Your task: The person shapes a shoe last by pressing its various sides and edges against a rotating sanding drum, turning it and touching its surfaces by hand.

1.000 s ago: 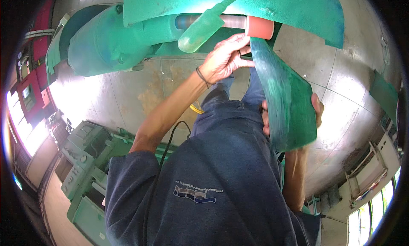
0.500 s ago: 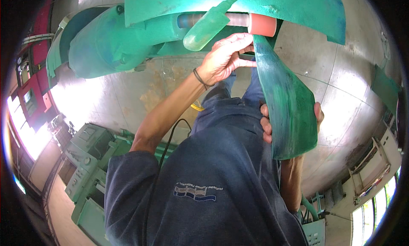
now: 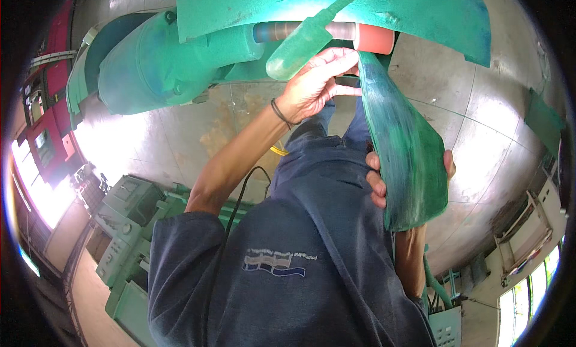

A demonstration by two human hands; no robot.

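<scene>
A green, curved shell [image 3: 405, 149], narrow at its far end and flaring wide toward me, lies across both hands. My left hand [image 3: 324, 77] pinches its narrow end with thumb and fingers, close under an orange-red sanding drum [image 3: 375, 39] on a machine shaft. The narrow end meets or nearly meets the drum; I cannot tell if they touch. Beneath the wide end, my right hand [image 3: 376, 178] cradles the shell, fingertips showing at one side and the tip of another digit at the other. Its palm is hidden.
A dusty green motor housing [image 3: 174, 56] carries the shaft. Above hangs a green hood [image 3: 336, 8], and a paddle-shaped green piece [image 3: 297, 53] on a stalk sits just over my left hand. Another green machine [image 3: 129, 227] stands at the left.
The whole scene, with drum and shell, sits slightly lower and farther right in the picture. Both hands keep their hold on the shell, with hardly any shift against the drum.
</scene>
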